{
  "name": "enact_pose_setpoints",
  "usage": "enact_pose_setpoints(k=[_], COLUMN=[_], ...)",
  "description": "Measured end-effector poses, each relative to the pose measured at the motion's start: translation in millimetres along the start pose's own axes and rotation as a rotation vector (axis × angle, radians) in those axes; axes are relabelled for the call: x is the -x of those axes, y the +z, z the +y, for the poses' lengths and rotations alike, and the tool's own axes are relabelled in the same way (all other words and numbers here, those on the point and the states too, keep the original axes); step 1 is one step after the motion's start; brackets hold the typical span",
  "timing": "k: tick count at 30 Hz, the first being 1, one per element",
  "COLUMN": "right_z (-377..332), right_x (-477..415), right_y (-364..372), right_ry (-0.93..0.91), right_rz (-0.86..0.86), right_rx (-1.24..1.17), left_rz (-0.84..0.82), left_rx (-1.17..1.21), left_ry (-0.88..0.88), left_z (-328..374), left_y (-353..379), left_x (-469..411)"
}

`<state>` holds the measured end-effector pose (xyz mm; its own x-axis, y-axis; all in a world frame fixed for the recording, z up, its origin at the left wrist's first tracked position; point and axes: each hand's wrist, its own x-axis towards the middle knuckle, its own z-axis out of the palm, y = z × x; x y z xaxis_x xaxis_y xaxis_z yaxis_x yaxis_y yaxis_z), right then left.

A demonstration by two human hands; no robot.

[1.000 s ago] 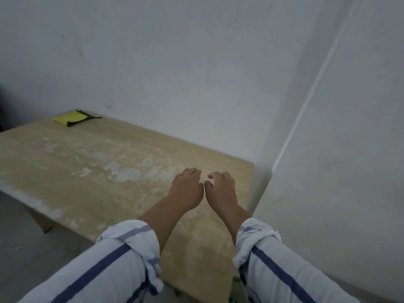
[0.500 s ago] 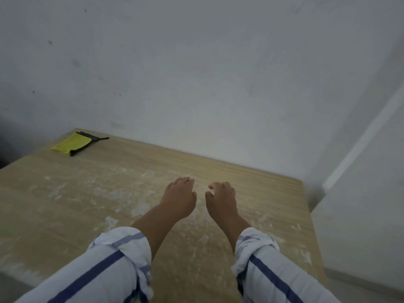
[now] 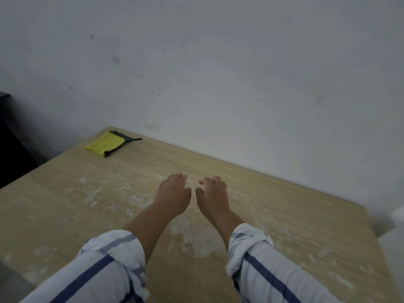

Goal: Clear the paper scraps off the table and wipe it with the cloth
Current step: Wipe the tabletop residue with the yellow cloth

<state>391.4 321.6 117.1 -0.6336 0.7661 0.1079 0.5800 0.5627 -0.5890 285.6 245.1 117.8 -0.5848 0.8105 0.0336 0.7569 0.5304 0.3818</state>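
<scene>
Well apart from the cloth [image 3: 105, 142], the left hand [image 3: 173, 193] and right hand [image 3: 213, 194], loosely curved and empty, seemingly rake paper scraps [image 3: 192, 241] together; fetching the cloth likely follows.

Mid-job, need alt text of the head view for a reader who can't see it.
The left hand and right hand reach side by side, palms down, over a wooden table flecked with whitish scraps. A yellow cloth lies at the far left corner, apart from both hands.

Yellow cloth [image 3: 105, 143]; blue-striped white sleeves [image 3: 105, 267]; tan table [image 3: 284, 215].
</scene>
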Motion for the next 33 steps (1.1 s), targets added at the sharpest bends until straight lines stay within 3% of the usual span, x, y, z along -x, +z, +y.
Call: enact_pose_setpoints(k=[6, 16, 23, 28, 33], right_z=[-80.4, -209.9, -235.8, -243.2, -243.6], right_x=[-76.1, -168.7, -230.7, -249.0, -238.6], right_y=[105.3, 262.0, 312.8, 333.9, 322.7], right_ry=[0.013, 0.075, 0.054, 0.033, 0.033], right_rz=[-0.020, -0.193, -0.260, -0.287, -0.244], right_rx=[-0.029, -0.054, -0.014, -0.021, -0.019], left_rz=[0.020, -0.143, -0.159, -0.138, -0.047], left_rx=[0.008, 0.020, 0.062, -0.037, 0.232], left_ry=[-0.034, -0.167, -0.264, -0.177, -0.114], left_z=[-135.7, -347.5, -421.2, -452.2, -425.6], left_y=[-30.2, -64.1, -61.2, -55.8, -69.0], left_x=[-70.0, -159.7, -226.3, -250.0, -245.1])
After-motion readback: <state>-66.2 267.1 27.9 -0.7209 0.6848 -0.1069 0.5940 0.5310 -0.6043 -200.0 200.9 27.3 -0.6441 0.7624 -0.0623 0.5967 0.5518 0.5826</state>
